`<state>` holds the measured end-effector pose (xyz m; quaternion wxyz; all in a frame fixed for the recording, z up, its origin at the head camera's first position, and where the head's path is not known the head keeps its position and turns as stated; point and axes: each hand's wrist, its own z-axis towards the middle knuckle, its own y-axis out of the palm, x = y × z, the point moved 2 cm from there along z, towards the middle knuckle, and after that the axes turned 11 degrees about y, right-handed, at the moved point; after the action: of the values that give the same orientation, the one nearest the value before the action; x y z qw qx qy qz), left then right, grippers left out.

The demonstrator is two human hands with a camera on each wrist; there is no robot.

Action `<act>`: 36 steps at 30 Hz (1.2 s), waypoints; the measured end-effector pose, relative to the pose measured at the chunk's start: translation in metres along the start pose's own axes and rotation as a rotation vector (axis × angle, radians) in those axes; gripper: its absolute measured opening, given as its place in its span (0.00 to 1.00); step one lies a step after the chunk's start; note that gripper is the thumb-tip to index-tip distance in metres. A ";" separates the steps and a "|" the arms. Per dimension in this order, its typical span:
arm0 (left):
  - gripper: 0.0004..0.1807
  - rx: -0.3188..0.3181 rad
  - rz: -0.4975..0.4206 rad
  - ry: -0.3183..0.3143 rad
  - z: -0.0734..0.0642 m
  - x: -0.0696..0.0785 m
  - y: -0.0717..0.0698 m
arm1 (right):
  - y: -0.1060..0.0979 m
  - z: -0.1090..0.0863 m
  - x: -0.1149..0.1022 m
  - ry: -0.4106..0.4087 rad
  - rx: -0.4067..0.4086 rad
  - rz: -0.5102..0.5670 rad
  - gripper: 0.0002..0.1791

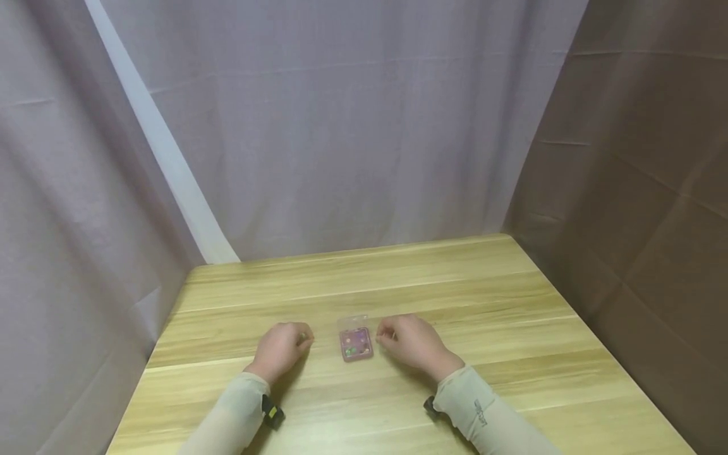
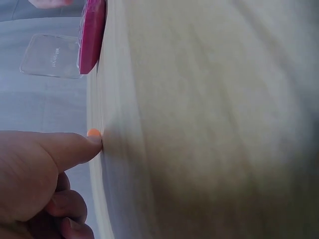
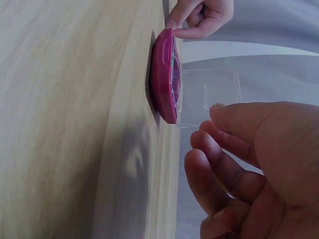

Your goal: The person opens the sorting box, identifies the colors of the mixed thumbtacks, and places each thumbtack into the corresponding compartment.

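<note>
A pink pill case with compartments lies on the table between the hands; small green and orange-toned pieces show inside. Its clear lid stands raised on the far side. Left of the case, my left hand pinches a small round orange piece at the thumb tip, low over the tabletop. My right hand hovers just right of the case, fingers loosely bent. Between its thumb and fingertips nothing shows in the right wrist view.
The wood-grain table meets grey curtains at its back and left edges. A brown curtain hangs along the right. Each wrist wears a dark strap device over a light sleeve.
</note>
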<state>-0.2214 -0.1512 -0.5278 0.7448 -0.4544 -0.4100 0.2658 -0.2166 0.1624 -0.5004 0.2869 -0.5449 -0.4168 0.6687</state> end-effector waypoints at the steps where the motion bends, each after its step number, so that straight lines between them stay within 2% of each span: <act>1: 0.04 -0.001 -0.001 -0.004 0.000 0.000 0.000 | 0.000 0.000 0.000 -0.002 0.001 0.001 0.05; 13: 0.06 0.013 0.005 -0.003 -0.002 0.005 0.000 | 0.003 -0.001 0.002 -0.006 0.005 0.005 0.04; 22: 0.05 -0.003 -0.006 0.038 0.005 0.027 0.000 | 0.003 -0.003 0.001 -0.002 0.003 0.002 0.05; 27: 0.03 -0.007 -0.046 0.067 0.012 0.043 0.004 | 0.003 -0.005 0.002 -0.015 0.008 0.011 0.03; 36: 0.04 -0.039 -0.093 0.036 0.021 0.055 0.018 | 0.002 -0.005 0.004 -0.010 0.017 0.009 0.04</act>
<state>-0.2106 -0.0913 -0.5179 0.7544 -0.4541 -0.4225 0.2147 -0.2126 0.1664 -0.5041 0.2866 -0.5409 -0.4100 0.6761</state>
